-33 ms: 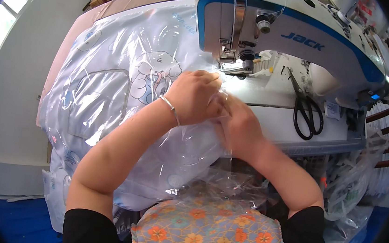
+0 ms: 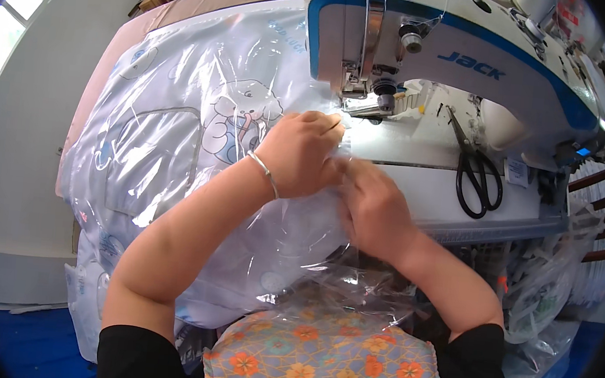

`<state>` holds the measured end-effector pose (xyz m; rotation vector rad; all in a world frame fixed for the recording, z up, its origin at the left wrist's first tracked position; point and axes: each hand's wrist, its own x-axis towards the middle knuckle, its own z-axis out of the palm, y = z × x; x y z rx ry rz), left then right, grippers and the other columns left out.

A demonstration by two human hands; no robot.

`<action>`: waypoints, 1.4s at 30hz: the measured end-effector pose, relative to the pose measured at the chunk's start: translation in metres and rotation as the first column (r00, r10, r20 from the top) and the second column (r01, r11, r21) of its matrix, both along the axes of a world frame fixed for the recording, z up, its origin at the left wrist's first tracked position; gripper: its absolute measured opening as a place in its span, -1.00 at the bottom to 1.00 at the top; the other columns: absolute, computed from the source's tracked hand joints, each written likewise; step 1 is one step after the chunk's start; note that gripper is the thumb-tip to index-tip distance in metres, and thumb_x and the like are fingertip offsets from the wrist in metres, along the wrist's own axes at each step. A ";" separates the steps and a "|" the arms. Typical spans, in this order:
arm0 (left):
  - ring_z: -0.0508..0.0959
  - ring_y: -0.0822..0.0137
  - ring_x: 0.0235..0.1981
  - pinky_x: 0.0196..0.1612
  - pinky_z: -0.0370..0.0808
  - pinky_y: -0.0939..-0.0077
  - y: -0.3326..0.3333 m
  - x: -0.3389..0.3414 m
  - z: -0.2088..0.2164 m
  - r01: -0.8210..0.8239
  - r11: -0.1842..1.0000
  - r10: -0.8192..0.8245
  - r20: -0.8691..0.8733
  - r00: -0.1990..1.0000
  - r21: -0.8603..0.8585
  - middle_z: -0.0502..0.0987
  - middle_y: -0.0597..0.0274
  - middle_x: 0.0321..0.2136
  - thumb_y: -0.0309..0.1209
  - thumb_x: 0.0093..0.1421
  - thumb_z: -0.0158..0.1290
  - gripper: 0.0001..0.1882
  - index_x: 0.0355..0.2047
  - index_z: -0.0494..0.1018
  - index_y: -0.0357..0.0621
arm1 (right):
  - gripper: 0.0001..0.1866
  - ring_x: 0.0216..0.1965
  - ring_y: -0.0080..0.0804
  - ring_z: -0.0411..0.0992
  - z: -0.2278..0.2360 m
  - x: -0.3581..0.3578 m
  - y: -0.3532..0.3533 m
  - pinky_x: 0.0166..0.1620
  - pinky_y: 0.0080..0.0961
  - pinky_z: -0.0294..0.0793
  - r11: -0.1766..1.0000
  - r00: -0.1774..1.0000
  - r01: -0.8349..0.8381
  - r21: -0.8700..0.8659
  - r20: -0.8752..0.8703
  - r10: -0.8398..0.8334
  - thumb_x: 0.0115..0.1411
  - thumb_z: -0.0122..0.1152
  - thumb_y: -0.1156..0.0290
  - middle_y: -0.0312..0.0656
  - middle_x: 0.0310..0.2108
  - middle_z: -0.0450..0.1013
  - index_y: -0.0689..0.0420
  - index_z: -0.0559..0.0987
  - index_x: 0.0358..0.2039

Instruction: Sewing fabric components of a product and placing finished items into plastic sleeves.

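A pale blue-white fabric piece (image 2: pixel 153 153) with a printed cartoon animal lies under shiny clear plastic film (image 2: pixel 241 219). My left hand (image 2: pixel 300 154), with a bracelet at the wrist, presses on the film and fabric edge just in front of the sewing machine's presser foot (image 2: pixel 358 103). Its fingers are bent together over the edge, and their tips are partly hidden. Close beside it, my right hand (image 2: pixel 377 207) pinches the edge of the clear film, slightly blurred. Loose film hangs from there toward my lap.
The white and blue sewing machine (image 2: pixel 439 56) stands at the back right. Black-handled scissors (image 2: pixel 475 173) lie on its bed, near a small white label (image 2: pixel 516 172). Crumpled plastic bags (image 2: pixel 544 285) hang at the right, below the table edge. A floral apron (image 2: pixel 329 366) covers my lap.
My right hand has moved slightly down and toward me along the film edge. My left hand has barely shifted. The fabric and machine look the same.
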<state>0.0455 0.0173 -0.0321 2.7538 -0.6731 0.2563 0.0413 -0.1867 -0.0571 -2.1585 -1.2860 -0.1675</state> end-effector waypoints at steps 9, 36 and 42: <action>0.45 0.12 0.08 0.13 0.38 0.21 0.002 -0.010 -0.022 0.070 0.997 -0.078 0.250 0.965 0.041 0.52 -0.02 0.02 -0.46 -0.02 0.06 -0.46 0.03 0.46 -0.38 | -0.59 0.01 -0.11 0.46 -0.011 -0.039 -0.027 0.02 -0.20 0.52 0.998 0.963 -0.066 -0.019 0.262 0.069 0.03 0.27 0.45 -0.11 -0.01 0.50 0.14 0.63 -0.05; 0.37 -0.04 0.22 0.28 0.25 0.11 0.031 -0.011 0.011 0.047 0.997 -0.028 -0.304 0.952 0.057 0.36 -0.09 0.23 -0.20 0.32 -0.04 -0.51 0.20 0.40 -0.11 | -0.87 -0.38 -0.20 0.52 -0.002 0.035 0.007 -0.27 -0.28 0.50 0.951 0.965 0.235 0.201 -0.163 -0.204 0.18 0.13 0.57 -0.08 -0.33 0.56 0.23 0.61 -0.27; 0.18 0.01 0.37 0.42 -0.04 -0.01 0.073 -0.007 -0.007 0.148 0.989 -0.144 -0.174 0.974 0.010 0.25 -0.05 0.31 -0.33 0.30 -0.15 -0.49 0.26 0.31 -0.10 | -0.59 0.00 -0.38 0.45 0.001 0.016 0.042 0.10 -0.48 0.43 0.796 -0.052 0.454 0.401 -0.879 0.473 0.13 0.05 0.62 -0.14 -0.04 0.48 0.32 0.48 0.03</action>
